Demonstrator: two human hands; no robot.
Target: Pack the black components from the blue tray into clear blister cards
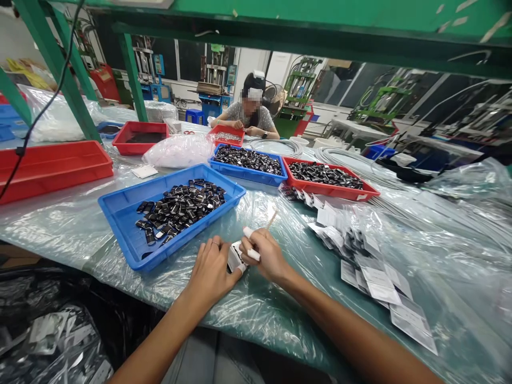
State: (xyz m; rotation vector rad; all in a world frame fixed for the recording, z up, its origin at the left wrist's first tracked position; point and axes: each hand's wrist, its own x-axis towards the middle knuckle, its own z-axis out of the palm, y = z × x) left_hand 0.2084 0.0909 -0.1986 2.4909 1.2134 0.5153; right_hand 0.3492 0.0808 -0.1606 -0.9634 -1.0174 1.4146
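My left hand (212, 269) rests at the table's near edge, closed with thumb and fingers about a small white packet (235, 257) that has dark marks on it. Over the packet's right side is my right hand (266, 255), its fingers curled round a thin pale stick (272, 219) whose end sticks out beyond the knuckles. White covers wrap some of the fingertips. Just beyond my left hand stands a blue tray (120, 221) with a heap of small black pieces (184, 205). The packet's lower part is hidden by my fingers.
Filled small bags (380, 285) lie in a row at right. Behind are a blue tray (248, 177) and a red tray (332, 192) of black pieces. A person (252, 114) works across the table. A green beam (304, 26) spans overhead; a red tray (56, 168) stands left.
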